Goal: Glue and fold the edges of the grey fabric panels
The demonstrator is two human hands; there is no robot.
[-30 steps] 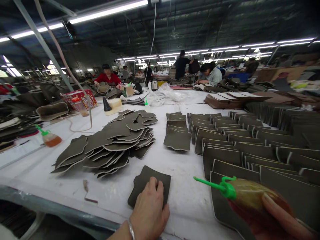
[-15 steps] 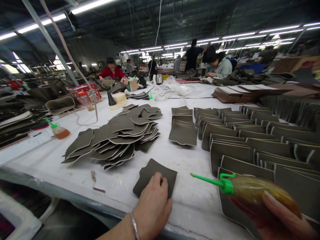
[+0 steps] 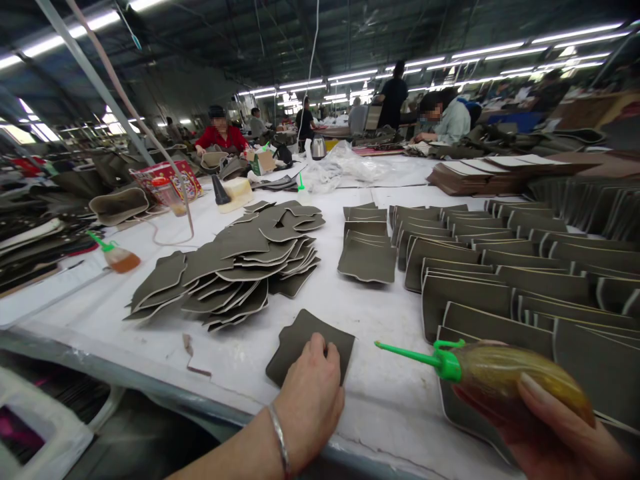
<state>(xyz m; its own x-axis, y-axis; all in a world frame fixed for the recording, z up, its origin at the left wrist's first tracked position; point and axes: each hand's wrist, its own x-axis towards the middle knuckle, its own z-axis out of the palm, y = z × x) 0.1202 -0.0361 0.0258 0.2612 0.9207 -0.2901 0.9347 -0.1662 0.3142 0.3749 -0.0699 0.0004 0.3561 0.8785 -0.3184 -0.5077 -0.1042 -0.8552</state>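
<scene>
A dark grey-brown leather-like cut piece (image 3: 295, 343) lies flat near the table's front edge. Over its right half rests my left hand (image 3: 313, 393), fingers bent and closed against it; the thumb is hidden. My right hand (image 3: 560, 427), at the lower right, is wrapped around a soft squeeze bottle (image 3: 520, 373) of amber liquid. The bottle lies almost level, its long green nozzle pointing left, apart from the cut piece. Left of centre is a loose heap of similar pieces (image 3: 245, 250). Overlapping rows of pieces (image 3: 465, 293) stretch across the right side, partly behind the bottle.
Another amber bottle with a green nozzle (image 3: 120, 259) lies at the left. A thin scrap strip (image 3: 193, 357) is near the front edge. Farther back are a plastic bag (image 3: 345, 163), a kettle (image 3: 318, 148) and stacked brown sheets (image 3: 470, 179). People work beyond the table.
The view has shifted slightly. My right hand has brought the bottle a little to the left, its nozzle tip slightly nearer the cut piece. My left hand stays on that piece.
</scene>
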